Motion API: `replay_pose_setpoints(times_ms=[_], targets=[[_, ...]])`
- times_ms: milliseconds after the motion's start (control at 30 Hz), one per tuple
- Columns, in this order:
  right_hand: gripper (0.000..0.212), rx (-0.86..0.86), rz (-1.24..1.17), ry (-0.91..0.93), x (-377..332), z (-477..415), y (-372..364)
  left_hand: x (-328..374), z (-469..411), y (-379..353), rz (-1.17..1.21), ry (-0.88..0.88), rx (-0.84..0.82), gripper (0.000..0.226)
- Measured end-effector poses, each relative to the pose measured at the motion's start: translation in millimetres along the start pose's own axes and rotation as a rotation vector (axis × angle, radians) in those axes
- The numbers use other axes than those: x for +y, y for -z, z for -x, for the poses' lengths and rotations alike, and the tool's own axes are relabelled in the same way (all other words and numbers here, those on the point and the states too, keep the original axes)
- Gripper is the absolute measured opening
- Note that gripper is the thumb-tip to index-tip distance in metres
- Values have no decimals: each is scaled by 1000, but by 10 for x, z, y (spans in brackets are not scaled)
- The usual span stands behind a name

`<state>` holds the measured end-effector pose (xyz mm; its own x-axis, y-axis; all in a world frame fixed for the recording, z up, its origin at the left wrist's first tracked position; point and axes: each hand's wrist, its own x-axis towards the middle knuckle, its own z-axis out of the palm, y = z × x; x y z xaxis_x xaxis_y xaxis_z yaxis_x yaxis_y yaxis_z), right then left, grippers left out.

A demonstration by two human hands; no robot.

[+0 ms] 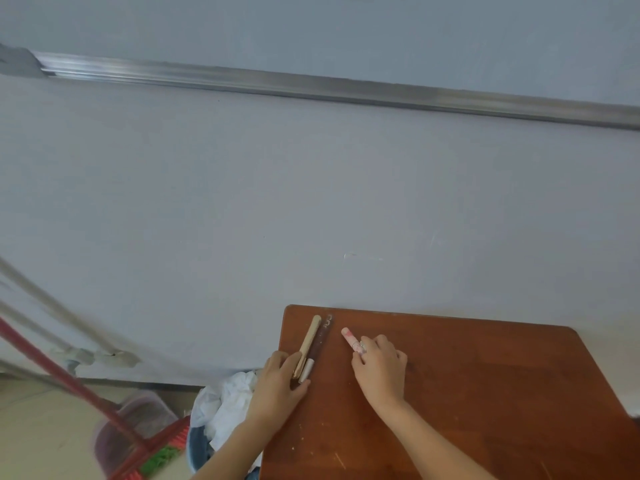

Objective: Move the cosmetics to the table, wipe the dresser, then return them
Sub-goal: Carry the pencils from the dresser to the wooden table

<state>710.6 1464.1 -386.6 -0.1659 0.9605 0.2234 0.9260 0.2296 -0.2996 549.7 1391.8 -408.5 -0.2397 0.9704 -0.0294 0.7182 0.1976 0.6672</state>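
On table (467,393): left hand (277,381) pinches two pens (310,337), right hand (379,368) grips pink tube (348,336); all point wallward.

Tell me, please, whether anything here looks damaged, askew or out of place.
The wall is chipped low on the left, with plaster missing in patches near the floor. The table shows pale scratches near its front edge. The gold tube in the left hand and pink tube in the right hand look fine.

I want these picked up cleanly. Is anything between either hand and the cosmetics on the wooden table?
Nothing visible. The left hand grips the gold stick and brown stick by their near ends; the right hand holds the pink tube.
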Motion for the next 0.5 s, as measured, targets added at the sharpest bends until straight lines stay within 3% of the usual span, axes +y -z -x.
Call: replay_pose_setpoints(times_ms=[233, 367, 500], targets=[[30, -44, -4, -35, -32, 3, 8, -47, -86, -118, -107, -94, 98, 37], [8, -97, -2, -186, -80, -42, 33, 73, -134, -169, -185, -124, 168, 40], [21, -220, 27, -167, -202, -206, 19, 100, -112, -251, -212, -120, 178, 43]])
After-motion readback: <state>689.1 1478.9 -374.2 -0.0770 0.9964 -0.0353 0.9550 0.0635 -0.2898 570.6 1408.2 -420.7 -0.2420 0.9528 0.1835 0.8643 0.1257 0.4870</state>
